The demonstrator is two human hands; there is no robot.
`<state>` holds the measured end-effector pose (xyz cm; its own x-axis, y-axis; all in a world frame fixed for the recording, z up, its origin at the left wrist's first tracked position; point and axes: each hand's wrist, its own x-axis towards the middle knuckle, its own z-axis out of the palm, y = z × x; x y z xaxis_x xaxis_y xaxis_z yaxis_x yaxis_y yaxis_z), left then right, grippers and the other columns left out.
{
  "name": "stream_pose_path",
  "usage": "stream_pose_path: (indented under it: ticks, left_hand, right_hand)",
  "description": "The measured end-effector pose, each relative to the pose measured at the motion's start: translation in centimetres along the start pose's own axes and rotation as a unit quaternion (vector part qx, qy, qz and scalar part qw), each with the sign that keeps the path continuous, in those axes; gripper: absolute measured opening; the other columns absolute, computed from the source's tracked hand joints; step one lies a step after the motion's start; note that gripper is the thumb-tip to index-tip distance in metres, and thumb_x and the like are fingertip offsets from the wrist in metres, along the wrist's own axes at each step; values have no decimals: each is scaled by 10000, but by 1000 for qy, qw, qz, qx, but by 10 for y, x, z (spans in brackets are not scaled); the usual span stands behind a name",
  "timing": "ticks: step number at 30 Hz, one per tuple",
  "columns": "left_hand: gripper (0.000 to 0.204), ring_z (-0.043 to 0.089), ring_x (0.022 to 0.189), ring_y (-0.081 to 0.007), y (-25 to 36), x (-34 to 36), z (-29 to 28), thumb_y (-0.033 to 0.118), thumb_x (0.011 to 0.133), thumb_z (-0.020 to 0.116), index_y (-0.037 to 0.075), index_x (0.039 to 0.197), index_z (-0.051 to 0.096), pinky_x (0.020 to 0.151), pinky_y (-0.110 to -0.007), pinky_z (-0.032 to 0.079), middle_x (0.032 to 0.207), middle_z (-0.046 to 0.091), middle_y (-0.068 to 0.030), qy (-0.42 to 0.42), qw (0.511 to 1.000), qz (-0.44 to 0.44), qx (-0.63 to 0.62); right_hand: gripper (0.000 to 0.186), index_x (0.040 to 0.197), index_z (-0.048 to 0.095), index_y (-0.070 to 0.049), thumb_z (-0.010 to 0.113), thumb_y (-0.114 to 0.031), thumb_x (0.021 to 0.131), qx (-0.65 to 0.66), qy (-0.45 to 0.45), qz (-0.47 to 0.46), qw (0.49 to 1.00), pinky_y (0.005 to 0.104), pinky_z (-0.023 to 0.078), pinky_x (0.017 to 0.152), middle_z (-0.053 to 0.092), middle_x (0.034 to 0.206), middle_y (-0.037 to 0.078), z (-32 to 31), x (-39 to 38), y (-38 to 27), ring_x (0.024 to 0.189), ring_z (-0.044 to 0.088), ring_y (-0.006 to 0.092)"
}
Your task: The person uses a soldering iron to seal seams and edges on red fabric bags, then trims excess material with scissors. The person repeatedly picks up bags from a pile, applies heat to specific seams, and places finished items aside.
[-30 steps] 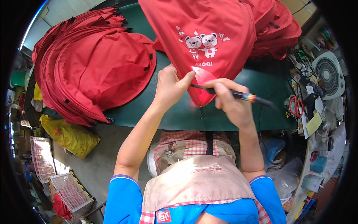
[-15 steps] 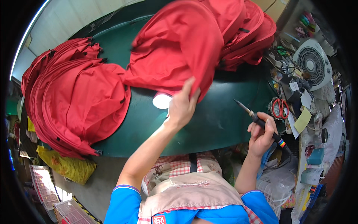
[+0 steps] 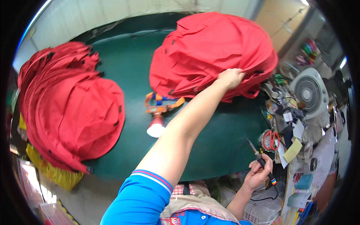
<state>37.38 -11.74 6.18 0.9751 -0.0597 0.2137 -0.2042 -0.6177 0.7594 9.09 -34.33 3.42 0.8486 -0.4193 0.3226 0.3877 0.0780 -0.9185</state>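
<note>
My left arm reaches far over the green table (image 3: 129, 157). At its end my left hand (image 3: 230, 78) is closed on the edge of a red fabric piece (image 3: 213, 45), which lies on the right-hand pile; its fingertips are partly hidden. My right hand (image 3: 260, 170), near the table's front right edge, is wrapped round the dark handle of a soldering iron (image 3: 257, 153) whose metal tip points up and to the left. A second stack of round red fabric pieces (image 3: 84, 116) with small black clips lies at the left. Between the piles rests a lit headlamp (image 3: 156, 122) with an orange and blue strap.
Red-handled scissors (image 3: 270, 139) stand at the table's right edge. Beyond them are a white fan (image 3: 309, 92), yellow paper (image 3: 292, 150) and clutter. The iron's cord (image 3: 268, 198) hangs below my right hand. A yellow bag (image 3: 56, 170) lies low at the left.
My left hand has carried a red fabric piece right and away from me onto the right pile. The headlamp has come into full view. My right hand still holds the soldering iron.
</note>
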Motion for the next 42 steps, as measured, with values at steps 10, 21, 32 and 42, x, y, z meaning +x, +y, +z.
stream_pose_path:
  ticks: [10,21,32,42]
  left_hand:
    - [662,443,1341,-376,-102,-347,-208,-19,817,696,10,1430,448,1156,-550,322,1474,366,-199,560,808,92,157]
    - [751,469,1257,-400,-108,-521,-279,-46,746,590,-32,1474,402,1121,-457,353,1307,461,-240,649,669,-166,321]
    - [607,452,1220,-231,-61,-435,-65,93,818,808,-16,1308,467,1047,-327,355,1283,451,-130,615,762,-58,-193]
    - [605,619,1168,-256,-18,-455,-116,69,894,740,3,1421,449,949,-414,568,1377,565,-126,592,669,-88,-441]
  right_hand:
    - [427,1030,631,57,415,-311,1033,22,-132,56,989,244,401,519,351,550,-21,45,-19,24,479,342,68]
    - [520,1361,390,47,401,-399,1095,136,-414,73,897,234,538,646,726,1090,240,155,-100,-7,635,681,177]
    - [362,1062,494,-24,798,-86,876,99,-322,-167,927,327,505,817,660,1095,212,284,-178,-5,913,638,249]
    - [392,1004,423,-115,765,12,861,225,-194,-111,948,257,472,758,506,913,6,225,-105,-46,823,520,111]
